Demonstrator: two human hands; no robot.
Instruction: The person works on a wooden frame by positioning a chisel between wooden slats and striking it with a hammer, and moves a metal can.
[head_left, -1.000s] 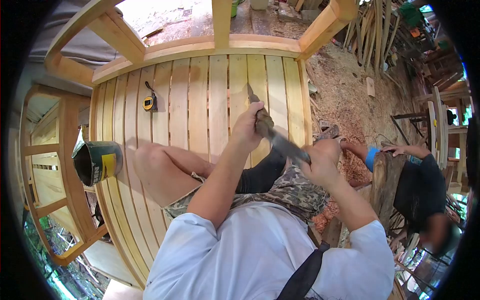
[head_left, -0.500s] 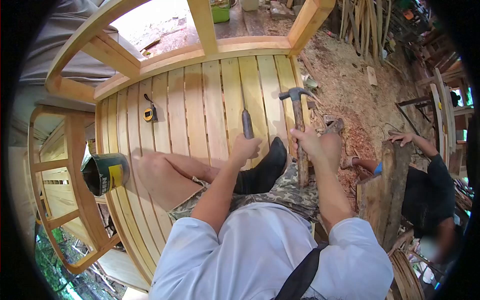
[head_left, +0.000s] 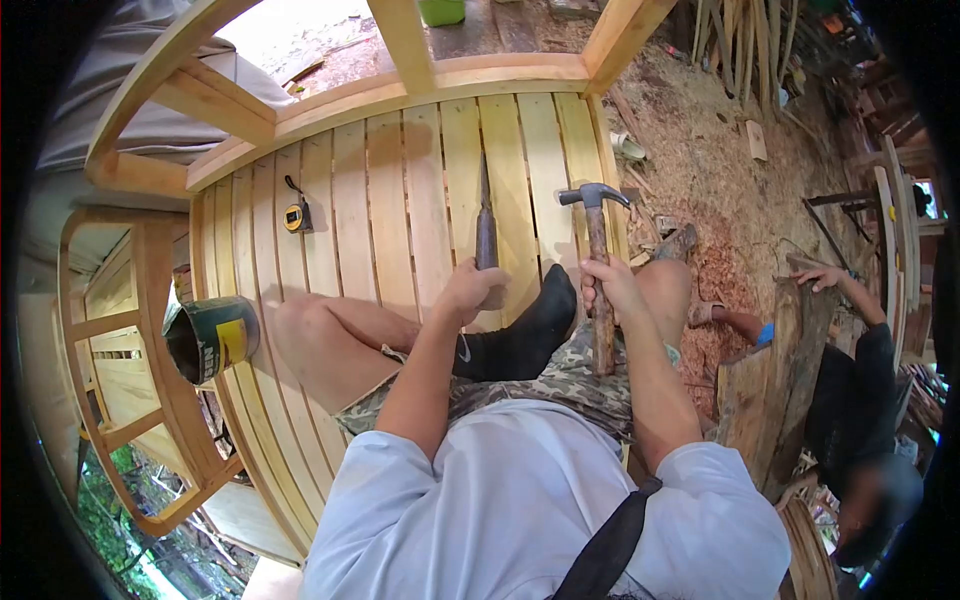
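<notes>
My left hand [head_left: 472,290] is closed around the dark round handle of a narrow chisel [head_left: 486,225]. Its slim metal blade points away from me, over the wooden slats [head_left: 425,200] of a bench seat; whether the tip touches them I cannot tell. In my right hand [head_left: 614,285] is a claw hammer [head_left: 597,225], gripped midway along its wooden handle with the head up and away from me. My foot in a black sock [head_left: 530,330] rests on the slats between the two hands.
A tape measure [head_left: 297,216] lies on the slats, and a dark green can [head_left: 212,338] stands at the left. The bench's frame [head_left: 400,95] rises along the far side. At right, another person's hand [head_left: 820,277] holds a rough plank [head_left: 775,370] above sawdust-covered ground.
My left hand has shifted slightly left and the chisel has turned, showing a broader blade. The hammer stays nearly in place. At right, the other person has leaned lower.
</notes>
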